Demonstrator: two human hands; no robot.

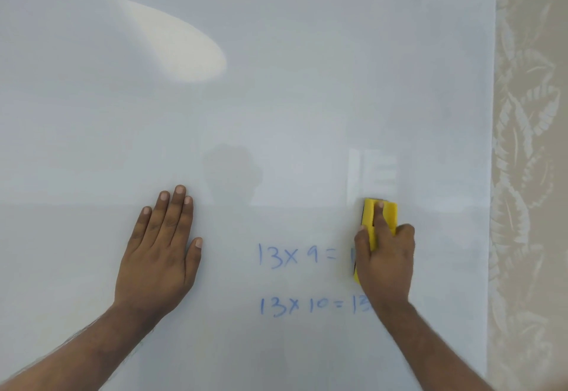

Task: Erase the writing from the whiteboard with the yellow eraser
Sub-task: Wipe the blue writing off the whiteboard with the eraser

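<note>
The right hand [385, 255] is gripping the yellow eraser [376, 221] against the whiteboard [276, 98] near its right edge, covering the end of the upper line of writing [295, 256]. The left hand [159, 255] is resting flat and spread. Light pressure would probably be leaving blue smears; the lower line [307, 306] could be getting missed.

whiteboard [276, 114]: "13x9=", seemingly "13x10=13", partly hidden
</note>
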